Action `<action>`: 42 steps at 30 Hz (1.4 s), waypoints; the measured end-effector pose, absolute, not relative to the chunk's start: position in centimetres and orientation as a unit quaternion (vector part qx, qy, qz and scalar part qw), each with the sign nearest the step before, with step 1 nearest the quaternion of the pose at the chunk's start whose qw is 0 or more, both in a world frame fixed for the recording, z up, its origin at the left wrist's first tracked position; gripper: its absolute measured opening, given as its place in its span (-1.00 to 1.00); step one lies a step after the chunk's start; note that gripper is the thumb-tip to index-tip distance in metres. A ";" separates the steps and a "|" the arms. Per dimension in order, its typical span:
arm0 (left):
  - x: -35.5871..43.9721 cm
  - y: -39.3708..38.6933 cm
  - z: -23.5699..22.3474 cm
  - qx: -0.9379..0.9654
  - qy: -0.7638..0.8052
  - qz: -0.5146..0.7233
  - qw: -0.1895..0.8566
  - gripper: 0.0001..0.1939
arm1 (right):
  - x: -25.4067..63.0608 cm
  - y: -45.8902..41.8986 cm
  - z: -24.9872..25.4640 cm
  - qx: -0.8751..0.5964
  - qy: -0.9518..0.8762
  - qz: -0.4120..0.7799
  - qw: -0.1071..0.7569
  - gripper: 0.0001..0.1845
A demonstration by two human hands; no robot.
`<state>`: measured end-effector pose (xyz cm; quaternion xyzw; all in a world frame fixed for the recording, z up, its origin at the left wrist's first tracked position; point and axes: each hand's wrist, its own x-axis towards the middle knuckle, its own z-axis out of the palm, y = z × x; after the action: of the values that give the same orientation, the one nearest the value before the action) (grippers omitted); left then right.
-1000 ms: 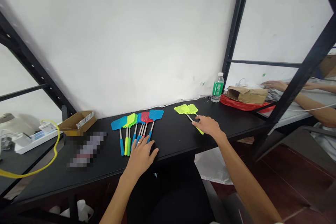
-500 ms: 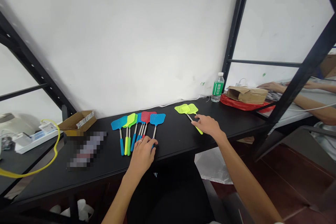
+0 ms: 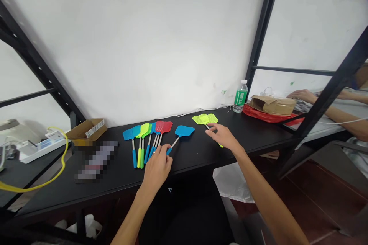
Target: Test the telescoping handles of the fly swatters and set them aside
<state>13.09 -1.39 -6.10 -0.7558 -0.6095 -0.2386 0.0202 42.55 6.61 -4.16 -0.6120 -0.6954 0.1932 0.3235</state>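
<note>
My left hand (image 3: 158, 162) is closed around the handle of a blue fly swatter (image 3: 184, 131), whose head tilts to the right over the black table. To its left lies a row of several fly swatters with blue, yellow, green and red heads, among them a red fly swatter (image 3: 164, 126) and a blue one (image 3: 132, 133) at the far left end. My right hand (image 3: 222, 136) hovers over two overlapping yellow fly swatters (image 3: 200, 119). Thumb and forefinger are apart around the near shaft, and the palm covers most of the handle below.
On the black table (image 3: 189, 157) stand an open cardboard box (image 3: 99, 133) at left and a water bottle (image 3: 240, 97) at right, beside a torn carton (image 3: 273, 105) on red plastic. A power strip (image 3: 43, 149) with a yellow cable lies left. Another person's arms show far right.
The blue fly swatter in my left hand has swung its head to the right, away from the row. My right hand has shifted slightly left and up over the yellow fly swatters.
</note>
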 end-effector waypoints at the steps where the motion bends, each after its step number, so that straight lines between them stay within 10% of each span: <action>1: 13.2 -1.5 -5.8 -0.757 -0.601 -0.257 0.010 -0.60 | 42.4 6.8 -4.4 -0.594 -0.687 0.226 0.354 -0.50; 13: 14.7 -3.6 -3.7 -0.818 -0.452 -0.354 -0.035 -0.61 | 37.6 5.4 -4.6 -0.306 -0.488 0.645 0.502 -0.49; 33: 15.1 -3.6 -4.0 -0.822 -0.467 -0.324 0.018 -0.72 | 35.5 4.3 -4.6 -0.299 -0.577 0.503 0.570 -0.56; 42: 15.7 -4.2 -2.9 -0.802 -0.458 -0.355 -0.142 -0.64 | 35.4 4.1 -4.5 -0.297 -0.575 0.498 0.577 -0.57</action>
<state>15.69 -4.17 -2.87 -0.8022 -0.4584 -0.3550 -0.1425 35.42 4.14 -4.47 -0.2969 -0.5748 0.4980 0.5774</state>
